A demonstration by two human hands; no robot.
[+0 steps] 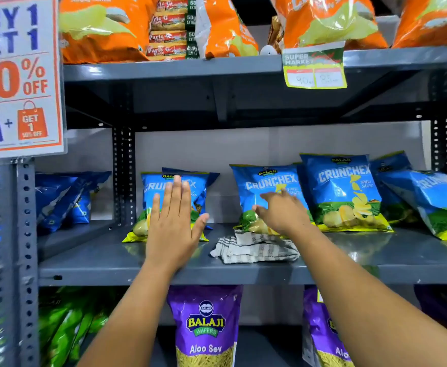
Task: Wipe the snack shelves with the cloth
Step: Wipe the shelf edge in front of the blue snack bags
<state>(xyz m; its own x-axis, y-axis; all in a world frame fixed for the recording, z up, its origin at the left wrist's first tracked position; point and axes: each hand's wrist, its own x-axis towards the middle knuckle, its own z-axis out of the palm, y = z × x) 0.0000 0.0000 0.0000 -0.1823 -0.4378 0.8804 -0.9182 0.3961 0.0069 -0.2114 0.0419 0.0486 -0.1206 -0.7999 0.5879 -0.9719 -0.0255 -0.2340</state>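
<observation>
A white cloth with grey stripes [256, 249] lies crumpled on the grey metal middle shelf [111, 260], near its front edge. My left hand [173, 223] is spread flat with fingers apart, in front of a blue Crunchex bag [204, 186] that leans at the shelf's back. My right hand [280, 211] reaches over the cloth toward a second blue Crunchex bag [270, 181]; its fingers are apart and hold nothing. Whether it touches the bag I cannot tell.
More blue Crunchex bags [344, 192] stand to the right and far left. Orange chip bags [100, 27] and biscuit packs [168, 27] fill the upper shelf. Purple Aloo Sev bags [206, 327] sit below. A promo sign [18, 75] hangs on the left upright.
</observation>
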